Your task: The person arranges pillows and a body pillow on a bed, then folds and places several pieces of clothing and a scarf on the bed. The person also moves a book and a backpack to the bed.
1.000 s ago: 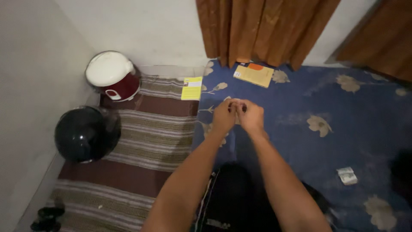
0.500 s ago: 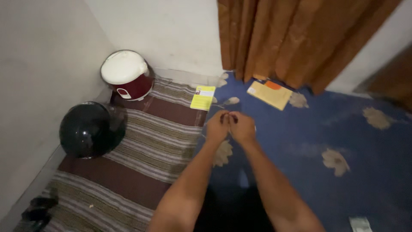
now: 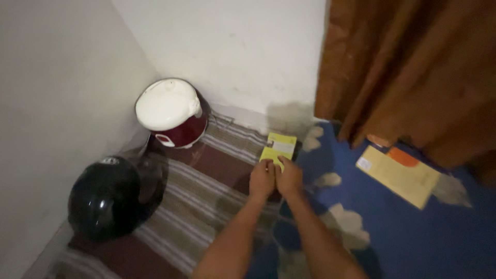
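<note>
You are facing a room corner: pale walls, a brown curtain (image 3: pixel 413 72) hanging on the right, and below it a blue flowered bed cover (image 3: pixel 413 237) that meets a striped brown rug (image 3: pixel 206 181) on the floor. On the rug, against the left wall, sits a black helmet (image 3: pixel 106 201), and behind it in the corner a dark red rice cooker (image 3: pixel 173 116) with a white lid. A tan envelope-like booklet (image 3: pixel 400 175) lies flat on the blue cover near the curtain, well apart from your hands.

The thing in hand is the small yellow booklet (image 3: pixel 279 150), lying where the rug and the blue cover meet. Your left hand (image 3: pixel 262 178) and right hand (image 3: pixel 289 178) are side by side, touching each other, with their fingertips on the booklet's near edge. Whether either grip has closed on the booklet or only rests on it, I cannot tell: the fingers are bunched and blurred.

By my reading, you are at the reach-and-contact stage, the booklet not yet lifted. The next move calls for getting fingertips under that thin near edge, since it lies flat on soft cloth, and pinching cleanly before raising it.
</note>
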